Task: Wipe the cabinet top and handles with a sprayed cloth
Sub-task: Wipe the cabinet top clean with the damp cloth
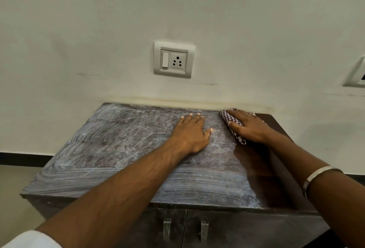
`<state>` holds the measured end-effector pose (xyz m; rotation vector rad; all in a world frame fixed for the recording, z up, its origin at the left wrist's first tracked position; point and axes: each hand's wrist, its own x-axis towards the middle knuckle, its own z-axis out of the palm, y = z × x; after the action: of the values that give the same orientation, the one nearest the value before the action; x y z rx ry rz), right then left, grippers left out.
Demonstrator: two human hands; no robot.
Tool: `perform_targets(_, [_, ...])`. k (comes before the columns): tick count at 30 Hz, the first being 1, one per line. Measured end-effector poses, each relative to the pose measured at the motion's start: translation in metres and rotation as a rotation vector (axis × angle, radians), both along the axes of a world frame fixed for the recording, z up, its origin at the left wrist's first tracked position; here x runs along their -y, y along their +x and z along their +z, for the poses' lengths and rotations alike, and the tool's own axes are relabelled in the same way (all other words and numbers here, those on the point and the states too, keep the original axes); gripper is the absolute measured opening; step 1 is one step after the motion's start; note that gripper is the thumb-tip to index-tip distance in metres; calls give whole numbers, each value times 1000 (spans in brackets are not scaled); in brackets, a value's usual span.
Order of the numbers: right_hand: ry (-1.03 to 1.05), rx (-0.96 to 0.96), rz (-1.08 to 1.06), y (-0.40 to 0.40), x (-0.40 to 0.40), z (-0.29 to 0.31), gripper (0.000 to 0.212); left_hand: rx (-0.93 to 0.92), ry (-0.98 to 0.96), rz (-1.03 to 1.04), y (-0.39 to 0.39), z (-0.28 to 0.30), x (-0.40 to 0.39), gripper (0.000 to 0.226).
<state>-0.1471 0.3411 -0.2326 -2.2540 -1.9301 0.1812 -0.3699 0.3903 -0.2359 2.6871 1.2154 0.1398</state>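
Observation:
A dark wooden cabinet top [118, 149] stands against the wall, covered in grey dust with swirl marks. A strip along its right side [266, 168] looks dark and clean. My right hand [249, 127] presses flat on a folded checked cloth [232, 122] at the far right corner of the top. My left hand [192, 131] lies flat on the dusty surface beside it, fingers spread, holding nothing. Two metal handles [166, 228] [204, 230] hang on the cabinet doors below the front edge.
A white switch and socket plate [173, 59] sits on the wall above the cabinet. Another plate [355, 73] shows at the right edge. A dark skirting [23, 158] runs along the floor at the left. A metal bangle [320, 176] circles my right wrist.

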Motion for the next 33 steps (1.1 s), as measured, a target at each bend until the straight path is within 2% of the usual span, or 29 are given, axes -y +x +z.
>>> perform_targets(3, [23,-6,-50,-5,-11,1,61,-2,-2,1,-3,1,1,65])
perform_targets(7, [8,-41,-4,-18,-17,0,72,-10,12,11,-5,1,-3,65])
perform_targets(12, [23,-76,55,-13,2,0,73,-6,15,9,-5,3,0,65])
perform_targets(17, [24,-33,6,-14,-7,0,61,-11,4,13,-9,1,0,65])
perform_targets(25, [45,-49,118,-23,11,-2,64,-12,14,22,-6,2,3,64])
perform_targets(33, [69,-24,72,-33,15,-1,63,0,-14,29,-5,-8,6,66])
